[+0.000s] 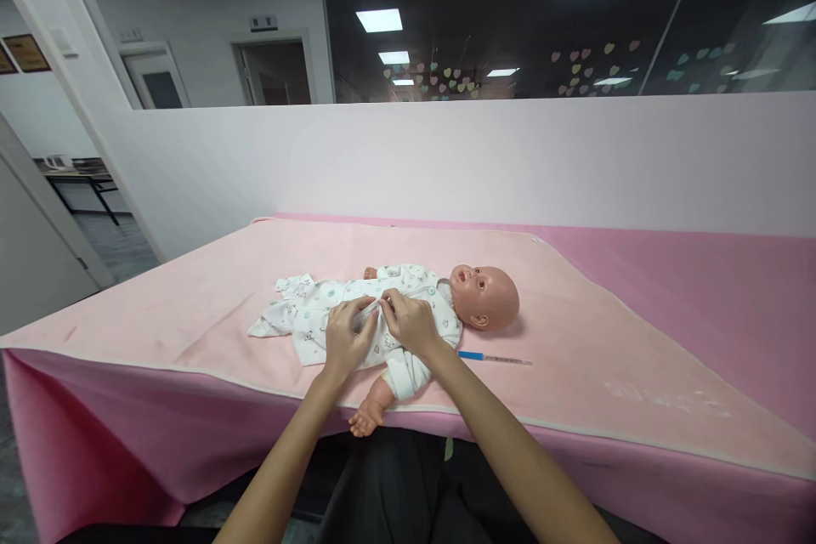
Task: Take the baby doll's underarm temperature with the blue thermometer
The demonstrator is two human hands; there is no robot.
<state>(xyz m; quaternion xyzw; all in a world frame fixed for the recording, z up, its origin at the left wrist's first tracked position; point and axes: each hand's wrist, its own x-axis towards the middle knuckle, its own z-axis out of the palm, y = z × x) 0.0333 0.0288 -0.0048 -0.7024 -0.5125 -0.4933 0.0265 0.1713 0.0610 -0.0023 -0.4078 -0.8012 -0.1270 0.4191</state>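
Head view: my left hand (344, 340) and right hand (413, 325) sit side by side, fingertips pinched on the front of the white romper (303, 306) beneath them. The doll (488, 297) wearing it lies face-up on the pink blanket (191, 297), head right of my fingers. A thermometer (494, 358) lies near my right wrist, untouched.

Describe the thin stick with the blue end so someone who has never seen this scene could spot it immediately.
Find the pink blanket covering the table, then the baby doll lying on it in a white romper. The thin stick lies flat just in front of the doll's head, right of the right hand. It is the only small loose item there, pale with a blue end.
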